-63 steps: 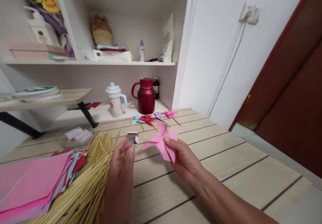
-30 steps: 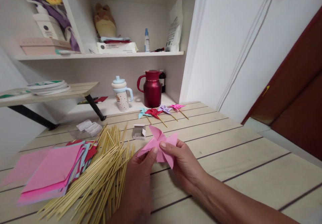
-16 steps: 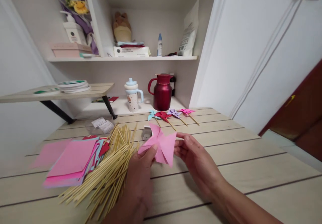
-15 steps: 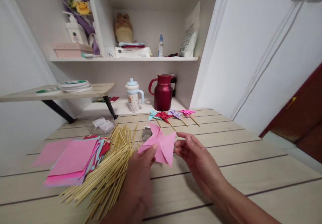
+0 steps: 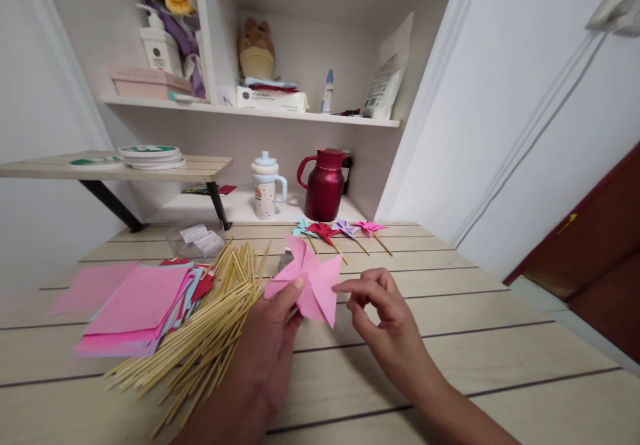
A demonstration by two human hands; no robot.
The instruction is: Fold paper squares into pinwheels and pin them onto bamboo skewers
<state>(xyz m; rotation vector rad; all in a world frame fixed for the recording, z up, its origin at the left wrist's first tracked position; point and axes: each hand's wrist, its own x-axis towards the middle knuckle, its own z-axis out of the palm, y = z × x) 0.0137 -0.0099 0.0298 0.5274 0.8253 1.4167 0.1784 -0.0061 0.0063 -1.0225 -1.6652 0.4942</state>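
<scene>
A pink paper pinwheel (image 5: 316, 284) with folded blades is pinched between the thumb and fingers of my left hand (image 5: 270, 338). It has no stick on it that I can see. My right hand (image 5: 393, 318) is at the pinwheel's right side, fingers apart and curved, holding nothing visible. Its index fingertip is at the edge of the right blade; I cannot tell whether it touches. Beside my left hand lies a loose pile of thin wooden sticks (image 5: 200, 328). A stack of coloured paper squares (image 5: 135, 298), pink on top, lies farther left.
Several finished pinwheels on sticks, among them a red pinwheel (image 5: 324, 232), lie at the table's back. Behind them stand a red jug (image 5: 325, 188) and a speckled cup (image 5: 265, 195). A clear plastic packet (image 5: 200, 240) and a small raised shelf (image 5: 200, 167) are at the left.
The pinwheel has turned slightly in my left hand, its blades facing me more. My right index finger has stretched toward the right blade, and the thumb has dropped away from it. The view has tilted.
</scene>
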